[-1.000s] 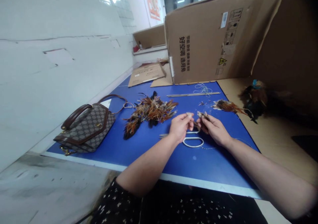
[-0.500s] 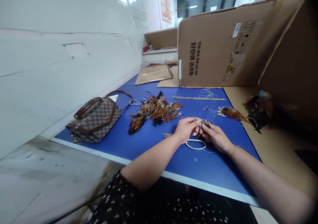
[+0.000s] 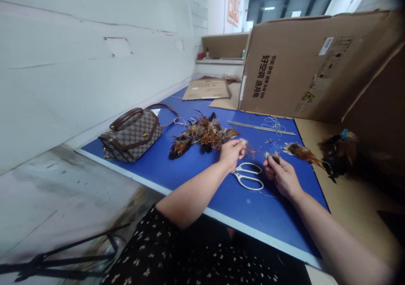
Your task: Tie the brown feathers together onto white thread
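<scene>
My left hand [image 3: 231, 154] pinches a small brown feather [image 3: 251, 151], whose tip trails to the right. In my right hand [image 3: 282, 175] is a small bunch of feathers [image 3: 273, 156], held between thumb and fingers, dark and fluffy at its base. The two hands are apart, above the blue table. Between and below them lie scissors [image 3: 249, 182] with silver handles; my left hand and forearm hide their blades. A loose pile of brown and black feathers [image 3: 204, 134] is just beyond my left hand. Another feather bundle [image 3: 300, 151] rests beyond my right hand.
A patterned handbag [image 3: 134, 135] stands at the left by the wall. Thin sticks [image 3: 261, 128] and tangled thread [image 3: 276, 125] lie farther back. Behind them is a large cardboard box [image 3: 291, 65]. Dark feathers [image 3: 340, 152] sit on cardboard at the right.
My hands have drawn apart, the left one with a feather and the right one with the bunch. The scissors' handles now show fully. The head view has shifted a little.
</scene>
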`<state>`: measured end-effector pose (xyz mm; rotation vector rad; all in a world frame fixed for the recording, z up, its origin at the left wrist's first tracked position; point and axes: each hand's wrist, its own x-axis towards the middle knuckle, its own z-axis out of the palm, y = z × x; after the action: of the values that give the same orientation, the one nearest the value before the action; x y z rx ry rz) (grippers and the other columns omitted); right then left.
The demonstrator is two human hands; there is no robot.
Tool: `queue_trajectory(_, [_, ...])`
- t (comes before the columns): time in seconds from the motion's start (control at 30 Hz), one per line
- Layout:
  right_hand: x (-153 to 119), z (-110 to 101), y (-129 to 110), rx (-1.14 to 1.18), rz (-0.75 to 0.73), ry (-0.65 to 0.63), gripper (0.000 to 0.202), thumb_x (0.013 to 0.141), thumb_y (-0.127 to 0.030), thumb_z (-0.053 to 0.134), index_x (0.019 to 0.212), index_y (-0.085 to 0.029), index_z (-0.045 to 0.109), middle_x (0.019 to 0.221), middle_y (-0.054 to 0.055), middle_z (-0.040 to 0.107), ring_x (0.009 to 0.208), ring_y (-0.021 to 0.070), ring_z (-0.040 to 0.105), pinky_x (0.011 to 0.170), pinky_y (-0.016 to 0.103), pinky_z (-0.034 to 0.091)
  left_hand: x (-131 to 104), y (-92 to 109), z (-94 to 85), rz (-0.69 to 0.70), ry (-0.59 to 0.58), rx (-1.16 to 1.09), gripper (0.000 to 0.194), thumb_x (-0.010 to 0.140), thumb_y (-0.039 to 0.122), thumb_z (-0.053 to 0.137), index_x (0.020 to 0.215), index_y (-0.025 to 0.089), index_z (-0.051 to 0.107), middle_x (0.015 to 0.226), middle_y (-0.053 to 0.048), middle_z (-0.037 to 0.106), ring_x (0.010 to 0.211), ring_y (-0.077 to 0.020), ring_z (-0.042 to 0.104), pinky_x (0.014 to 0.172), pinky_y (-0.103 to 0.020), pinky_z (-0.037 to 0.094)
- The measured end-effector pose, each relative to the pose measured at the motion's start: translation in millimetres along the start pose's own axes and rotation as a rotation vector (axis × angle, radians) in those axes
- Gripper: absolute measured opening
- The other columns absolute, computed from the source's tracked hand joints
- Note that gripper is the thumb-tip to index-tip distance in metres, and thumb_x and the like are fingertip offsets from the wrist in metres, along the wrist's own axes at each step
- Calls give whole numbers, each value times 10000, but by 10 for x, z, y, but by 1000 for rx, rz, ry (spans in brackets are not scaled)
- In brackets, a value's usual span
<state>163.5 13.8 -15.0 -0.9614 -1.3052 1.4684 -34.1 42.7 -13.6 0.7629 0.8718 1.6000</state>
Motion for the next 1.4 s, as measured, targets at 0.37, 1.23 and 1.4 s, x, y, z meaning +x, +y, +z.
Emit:
queue_trajectory(0.37, [3, 18, 26, -267, -255, 157, 435, 848, -580, 760, 1005, -177, 711, 727, 7, 609, 641, 146, 504, 551, 260, 426, -214, -74, 189, -32, -229, 222, 423, 760, 519, 822, 748, 117, 691, 516, 21, 538, 435, -62, 423, 441, -226, 298])
queue_trajectory(1.23, [38, -40, 121, -12, -97, 60, 400, 776, -487, 866, 942, -159, 709, 600, -36, 532, 501, 93, 386, 465, 246, 283, -524, -274, 402, -141, -134, -177, 498, 578, 466, 964, 741, 94, 675, 564, 5, 537, 506, -63, 443, 491, -227, 253])
queue_trajectory(1.4, [73, -80, 184, -41, -86, -8, 408, 769, -508, 864, 887, -150, 707, 588, -36, 523, 496, 80, 361, 461, 234, 260, -486, -328, 345, -161, -128, -128, 516, 570, 458, 957, 814, 84, 698, 551, 21, 516, 483, -56, 409, 473, -228, 192])
